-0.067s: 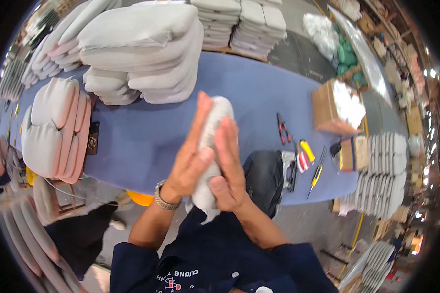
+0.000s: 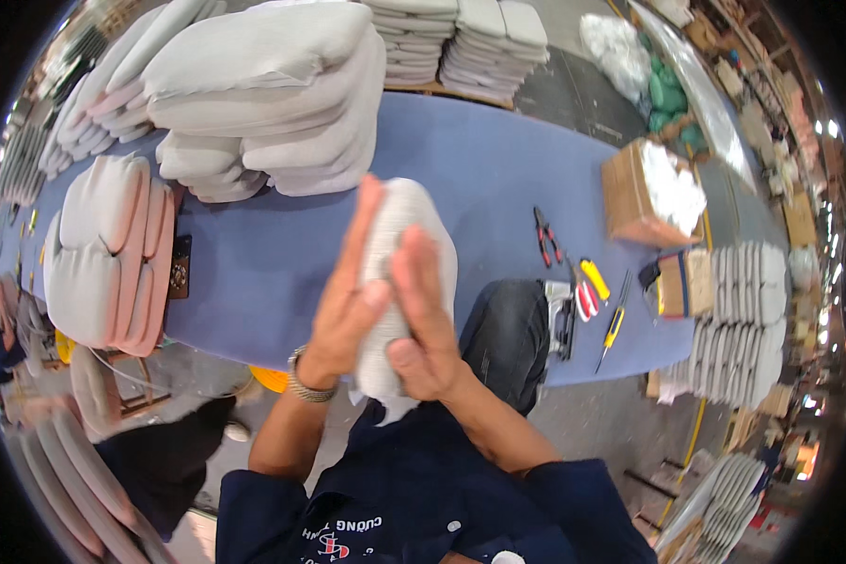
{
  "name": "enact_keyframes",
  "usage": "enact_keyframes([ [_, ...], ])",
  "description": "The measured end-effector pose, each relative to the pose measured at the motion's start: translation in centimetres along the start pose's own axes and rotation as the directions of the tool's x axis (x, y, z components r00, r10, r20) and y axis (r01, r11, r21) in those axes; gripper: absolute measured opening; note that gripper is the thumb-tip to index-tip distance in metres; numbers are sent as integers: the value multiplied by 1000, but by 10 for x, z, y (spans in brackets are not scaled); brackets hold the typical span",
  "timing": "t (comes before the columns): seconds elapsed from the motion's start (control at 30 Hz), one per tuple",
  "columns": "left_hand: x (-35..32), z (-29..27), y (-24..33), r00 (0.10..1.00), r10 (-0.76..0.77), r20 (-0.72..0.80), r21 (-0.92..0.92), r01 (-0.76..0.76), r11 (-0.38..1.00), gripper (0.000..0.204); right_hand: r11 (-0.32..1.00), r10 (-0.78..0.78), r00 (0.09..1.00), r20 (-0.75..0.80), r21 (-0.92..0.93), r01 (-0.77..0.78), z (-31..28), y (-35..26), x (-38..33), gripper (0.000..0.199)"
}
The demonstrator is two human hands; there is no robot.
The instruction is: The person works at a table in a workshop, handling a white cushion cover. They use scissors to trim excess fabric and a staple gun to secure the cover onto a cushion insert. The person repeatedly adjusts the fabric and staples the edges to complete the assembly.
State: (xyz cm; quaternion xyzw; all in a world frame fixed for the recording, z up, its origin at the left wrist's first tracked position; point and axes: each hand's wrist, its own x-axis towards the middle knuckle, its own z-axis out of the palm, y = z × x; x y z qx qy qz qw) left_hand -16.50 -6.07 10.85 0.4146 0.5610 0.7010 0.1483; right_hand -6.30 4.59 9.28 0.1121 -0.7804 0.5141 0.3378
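Note:
A light grey fabric-covered seat cushion (image 2: 406,202) stands on edge in front of my body, over the near side of the blue table. My left hand (image 2: 341,315) lies along its left side, fingers stretched out and thumb across the near face. Against the right part of the cushion presses my right hand (image 2: 430,324), its fingers straight and somewhat blurred. Between them the two palms hold the cushion. A loose flap of cloth (image 2: 397,408) hangs from its lower end. The cushion's underside is hidden.
On the blue table (image 2: 254,273) stand tall cushion stacks (image 2: 263,94) and a smaller cushion pile (image 2: 108,249) at left. Pliers (image 2: 546,237), a staple gun (image 2: 561,320), a yellow screwdriver (image 2: 614,324) and a cardboard box (image 2: 630,197) are at right. My knee (image 2: 508,329) rises beside the staple gun.
The cushion has shifted slightly left and turned, so more of its broad face shows. My left hand has moved a little left with it, and both hands still press it.

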Motion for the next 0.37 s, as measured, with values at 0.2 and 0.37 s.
enact_keyframes([
  [0.2,-74,-94,37,714,-613,-339,-24,645,764,76,917,398,845,356,-168,-361,56,77,-87,63],
  [0.37,-176,-138,-27,378,-703,-603,-128,824,552,81,711,625,730,277,-588,-386,32,141,-150,70],
])
